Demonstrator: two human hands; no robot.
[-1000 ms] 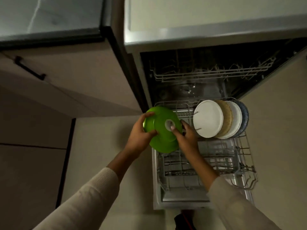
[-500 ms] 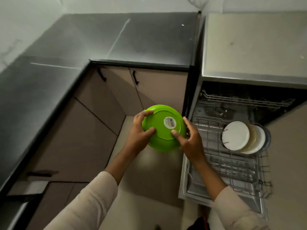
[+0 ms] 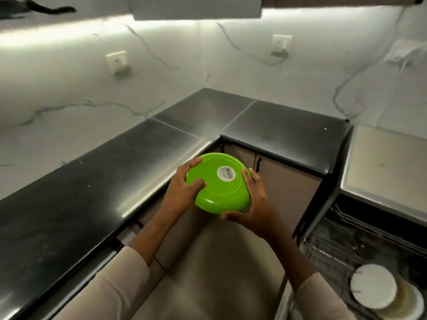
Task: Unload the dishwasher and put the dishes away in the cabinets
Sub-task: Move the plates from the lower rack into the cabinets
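A green plate (image 3: 219, 185) with a white barcode sticker on its underside is held bottom-up in front of me, above the floor near the inner corner of the counter. My left hand (image 3: 181, 191) grips its left rim, thumb on the base. My right hand (image 3: 253, 204) grips its right rim, thumb under the near edge. The open dishwasher (image 3: 360, 255) is at the lower right. Its pulled-out rack holds upright plates (image 3: 372, 288), white in front and beige behind.
A dark L-shaped countertop (image 3: 97, 197) runs along the left and the back. Lower cabinet doors with black handles (image 3: 286, 181) sit under the back counter. A marble wall with sockets (image 3: 116, 62) rises behind. An upper cabinet's underside (image 3: 196, 8) is at the top.
Both hands have lifted the green plate out of the rack, up and left toward the counter corner. My view has risen from the dishwasher to the counter and wall.
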